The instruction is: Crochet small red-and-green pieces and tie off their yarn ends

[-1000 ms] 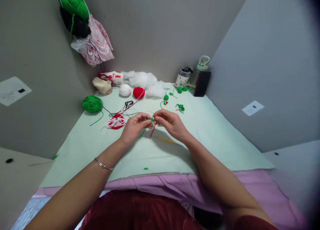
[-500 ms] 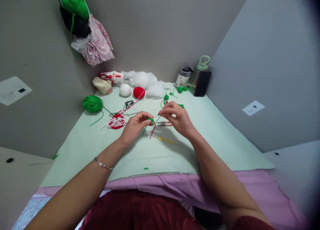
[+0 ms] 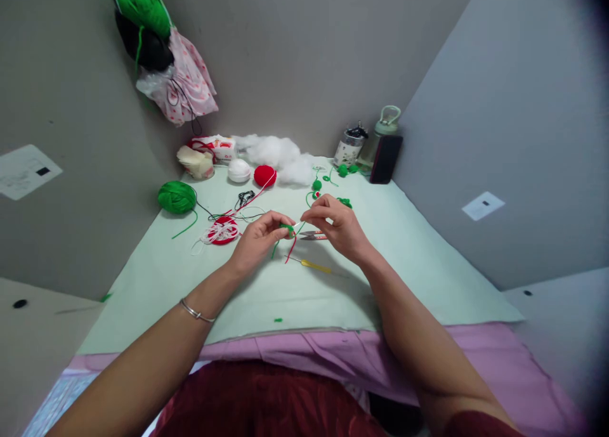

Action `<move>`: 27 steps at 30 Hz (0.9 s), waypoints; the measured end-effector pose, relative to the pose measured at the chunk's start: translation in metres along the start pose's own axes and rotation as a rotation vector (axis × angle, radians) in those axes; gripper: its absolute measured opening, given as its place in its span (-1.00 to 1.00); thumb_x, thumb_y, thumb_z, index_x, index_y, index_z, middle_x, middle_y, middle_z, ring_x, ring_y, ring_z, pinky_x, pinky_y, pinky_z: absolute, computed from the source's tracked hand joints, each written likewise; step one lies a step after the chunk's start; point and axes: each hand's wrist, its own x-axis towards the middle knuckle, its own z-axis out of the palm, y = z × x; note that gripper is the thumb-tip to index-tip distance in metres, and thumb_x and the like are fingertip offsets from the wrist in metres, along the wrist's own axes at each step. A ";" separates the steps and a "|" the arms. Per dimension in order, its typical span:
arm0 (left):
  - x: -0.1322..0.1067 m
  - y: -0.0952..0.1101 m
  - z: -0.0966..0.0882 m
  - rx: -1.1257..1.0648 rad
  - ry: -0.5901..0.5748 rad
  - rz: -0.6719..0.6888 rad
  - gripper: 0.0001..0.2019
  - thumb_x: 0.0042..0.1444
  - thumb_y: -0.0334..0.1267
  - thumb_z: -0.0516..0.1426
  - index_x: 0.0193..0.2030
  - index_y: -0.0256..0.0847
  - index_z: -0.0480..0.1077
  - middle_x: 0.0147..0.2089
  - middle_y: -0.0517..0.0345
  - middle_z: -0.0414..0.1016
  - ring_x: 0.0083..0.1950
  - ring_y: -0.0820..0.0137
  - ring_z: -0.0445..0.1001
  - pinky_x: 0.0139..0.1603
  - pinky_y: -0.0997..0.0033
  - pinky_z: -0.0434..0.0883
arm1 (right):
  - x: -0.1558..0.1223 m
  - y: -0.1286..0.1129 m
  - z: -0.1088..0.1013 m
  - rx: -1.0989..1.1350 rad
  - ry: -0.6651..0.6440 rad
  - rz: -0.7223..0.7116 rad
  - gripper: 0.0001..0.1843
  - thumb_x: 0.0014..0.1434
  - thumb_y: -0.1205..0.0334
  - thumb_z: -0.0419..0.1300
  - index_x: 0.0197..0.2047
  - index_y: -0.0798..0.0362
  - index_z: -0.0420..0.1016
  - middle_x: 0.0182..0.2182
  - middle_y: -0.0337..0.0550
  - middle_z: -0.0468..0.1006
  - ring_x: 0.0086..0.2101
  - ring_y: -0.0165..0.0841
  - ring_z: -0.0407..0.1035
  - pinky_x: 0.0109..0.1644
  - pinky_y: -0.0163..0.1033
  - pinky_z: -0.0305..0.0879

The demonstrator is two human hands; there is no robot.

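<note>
A small green crocheted piece (image 3: pixel 288 230) is pinched between the thumb and fingers of my left hand (image 3: pixel 257 239). Red and green yarn tails hang below it. My right hand (image 3: pixel 335 224) is closed, its thumb and forefinger pinching a thin white strand (image 3: pixel 298 224) that reaches to the green piece. Behind the right fingers lie small scissors (image 3: pixel 311 235), partly covered. Below the hands, a crochet hook (image 3: pixel 314 267) with a yellow handle rests on the pale green cloth (image 3: pixel 247 300).
To the left are a green yarn ball (image 3: pixel 176 197) and white yarn wound on a red disc (image 3: pixel 222 230). White (image 3: pixel 238 170) and red (image 3: pixel 265 176) yarn balls sit before white stuffing (image 3: pixel 271 151). A phone (image 3: pixel 386 159) leans on a bottle (image 3: pixel 386 121) at back right.
Both hands stay almost in place, still holding the green piece and the strand. The white strand shows a little more plainly between them.
</note>
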 end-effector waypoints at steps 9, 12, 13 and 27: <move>-0.001 0.002 -0.001 -0.013 -0.051 -0.041 -0.88 0.18 -0.24 0.25 -0.18 -0.22 0.48 -0.16 0.12 0.53 -0.17 0.40 0.51 -0.02 0.37 0.41 | 0.001 -0.001 0.002 0.161 -0.068 0.103 -0.76 0.27 0.47 0.19 -0.23 -0.02 0.64 -0.32 -0.19 0.42 -0.26 -0.37 0.34 -0.21 -0.25 0.26; -0.001 0.003 -0.001 -0.009 -0.059 -0.054 -0.87 0.19 -0.23 0.25 -0.18 -0.22 0.49 -0.19 0.13 0.53 -0.18 0.41 0.51 -0.03 0.38 0.40 | 0.001 -0.001 0.002 0.203 -0.088 0.130 -0.76 0.27 0.46 0.18 -0.24 -0.02 0.64 -0.33 -0.19 0.42 -0.28 -0.37 0.33 -0.22 -0.25 0.26; -0.001 0.003 -0.001 -0.012 -0.062 -0.058 -0.87 0.19 -0.23 0.25 -0.17 -0.21 0.50 -0.20 0.14 0.53 -0.19 0.42 0.51 -0.04 0.39 0.41 | 0.001 -0.001 0.002 0.216 -0.093 0.138 -0.77 0.27 0.45 0.19 -0.24 -0.02 0.65 -0.33 -0.19 0.42 -0.29 -0.38 0.33 -0.23 -0.25 0.26; -0.003 0.002 -0.001 -0.044 -0.126 -0.099 -0.87 0.23 -0.21 0.23 -0.16 -0.20 0.48 -0.21 0.15 0.51 -0.17 0.44 0.48 -0.03 0.43 0.38 | 0.002 0.003 -0.001 0.259 -0.126 0.167 -0.77 0.23 0.46 0.21 -0.26 -0.02 0.66 -0.33 -0.18 0.43 -0.29 -0.37 0.34 -0.23 -0.26 0.27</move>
